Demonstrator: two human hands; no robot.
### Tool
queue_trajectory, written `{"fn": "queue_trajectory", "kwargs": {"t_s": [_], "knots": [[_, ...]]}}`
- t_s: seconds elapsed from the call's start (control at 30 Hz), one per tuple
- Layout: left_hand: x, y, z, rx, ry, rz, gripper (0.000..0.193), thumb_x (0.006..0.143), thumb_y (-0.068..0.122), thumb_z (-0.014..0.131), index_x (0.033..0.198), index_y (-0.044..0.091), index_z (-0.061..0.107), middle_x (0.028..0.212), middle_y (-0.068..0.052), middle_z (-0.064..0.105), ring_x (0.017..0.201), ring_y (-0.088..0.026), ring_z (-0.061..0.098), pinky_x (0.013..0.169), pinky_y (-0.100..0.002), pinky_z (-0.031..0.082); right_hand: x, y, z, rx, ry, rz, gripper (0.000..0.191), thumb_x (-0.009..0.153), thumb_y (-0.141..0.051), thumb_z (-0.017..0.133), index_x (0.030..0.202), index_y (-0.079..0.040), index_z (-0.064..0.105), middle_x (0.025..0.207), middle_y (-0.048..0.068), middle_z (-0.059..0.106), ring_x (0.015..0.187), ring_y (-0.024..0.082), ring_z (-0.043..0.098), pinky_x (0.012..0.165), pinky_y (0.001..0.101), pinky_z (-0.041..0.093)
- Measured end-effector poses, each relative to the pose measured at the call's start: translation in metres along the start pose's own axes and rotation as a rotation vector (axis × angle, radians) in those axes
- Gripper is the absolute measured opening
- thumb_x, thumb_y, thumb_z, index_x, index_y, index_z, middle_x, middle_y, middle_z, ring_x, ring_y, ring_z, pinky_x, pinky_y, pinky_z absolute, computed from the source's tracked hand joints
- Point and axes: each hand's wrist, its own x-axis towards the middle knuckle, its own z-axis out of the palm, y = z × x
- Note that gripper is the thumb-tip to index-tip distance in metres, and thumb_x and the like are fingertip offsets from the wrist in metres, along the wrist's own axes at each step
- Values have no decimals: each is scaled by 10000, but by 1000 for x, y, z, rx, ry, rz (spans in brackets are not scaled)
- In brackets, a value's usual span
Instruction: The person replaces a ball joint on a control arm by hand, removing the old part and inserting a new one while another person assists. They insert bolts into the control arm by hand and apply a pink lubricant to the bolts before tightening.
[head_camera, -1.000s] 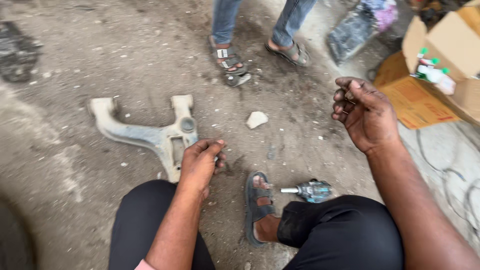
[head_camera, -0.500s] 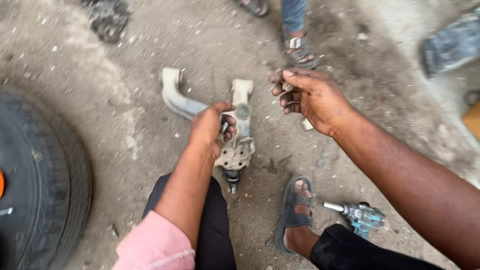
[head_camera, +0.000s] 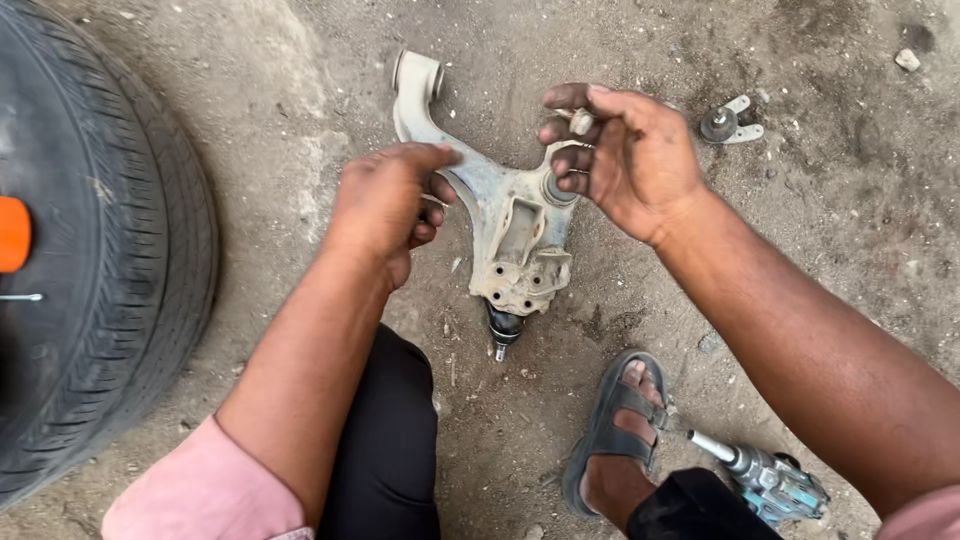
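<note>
Tyre (head_camera: 90, 250) fills the left edge, black tread upright on the dirt ground (head_camera: 280, 100); an orange patch (head_camera: 12, 233) shows on its side at the frame border. Bare ground between tyre and left forearm.

Left hand (head_camera: 385, 205) curled around the near side of the metal arm (head_camera: 505, 215), fingers tucked under its edge, grasping it. The metal arm is a pale forked casting, lifted or tilted off the ground at centre frame; one prong runs up-left to a round bush, a black joint stud (head_camera: 503, 330) points down toward the knees.

Right hand (head_camera: 625, 150) over the arm's other prong, fingertips pinching a small round metal piece (head_camera: 581, 121).

Right of that, a small bracket part (head_camera: 728, 122) lies loose on the ground, apart. Sandalled foot (head_camera: 620, 440) below; power tool (head_camera: 765, 480) just beside it at the lower right. Open ground upper right, a stone (head_camera: 908, 60) near the corner.
</note>
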Motion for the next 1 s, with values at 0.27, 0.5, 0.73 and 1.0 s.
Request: {"fn": "queue_trajectory", "kwargs": {"t_s": [0.27,0.5,0.73,1.0], "knots": [[-7,0,14,-113,-20,-10,255,922,180,579,1054,34,742,718,-52,653,556,-121,572,484,-276,415,7,5,13,-6,-156,-24,438,1032,-437,539,1164,-53,705,990,115,702,822,209,637,751,356,527],[-7,3,9,-46,0,-31,215,910,202,605,1050,84,715,737,-23,647,567,-103,563,509,-256,441,-1,12,19,-79,-173,18,417,983,-462,621,1123,-78,704,1003,105,693,881,218,619,788,367,522],[4,-4,13,-81,52,-21,174,903,219,632,1006,90,689,751,-9,638,604,-100,570,522,-266,443,-3,20,27,-108,-156,55,419,957,-464,633,1119,-85,707,986,85,679,858,206,598,771,360,510],[12,-11,7,-110,38,45,174,902,237,624,967,86,679,751,-23,650,614,-114,571,520,-279,447,0,25,48,-62,-238,70,408,987,-423,614,1155,-63,702,981,96,679,866,205,608,755,331,509]]}}
